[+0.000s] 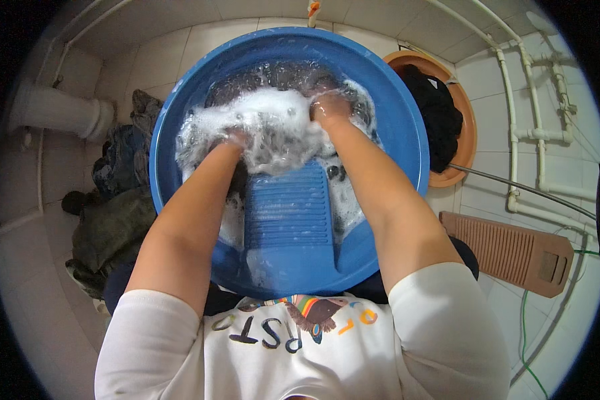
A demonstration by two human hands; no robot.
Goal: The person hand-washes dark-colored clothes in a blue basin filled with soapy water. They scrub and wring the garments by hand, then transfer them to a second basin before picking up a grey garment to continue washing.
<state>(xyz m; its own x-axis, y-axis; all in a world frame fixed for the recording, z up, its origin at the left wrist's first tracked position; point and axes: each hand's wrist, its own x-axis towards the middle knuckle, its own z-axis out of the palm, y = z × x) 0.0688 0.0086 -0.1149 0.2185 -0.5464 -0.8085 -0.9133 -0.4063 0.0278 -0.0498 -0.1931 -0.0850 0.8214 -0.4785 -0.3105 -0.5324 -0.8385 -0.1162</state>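
A large round blue basin of soapy water stands in front of me, with a ridged blue washboard on its near side. Both my arms reach down into it. My left hand is sunk in the suds just beyond the washboard's far left corner, and foam covers its fingers. Farther back, my right hand sits at the right edge of the white foam, its fingertips under the water. Dark, wet cloth shows through the water around the hands. Whether either hand grips it is hidden.
Right of the basin is an orange-brown tub holding black clothes. A loose brown washboard lies near a green hose. Dark clothes are heaped on the left, below a white pipe. Thin pipes run along the right wall.
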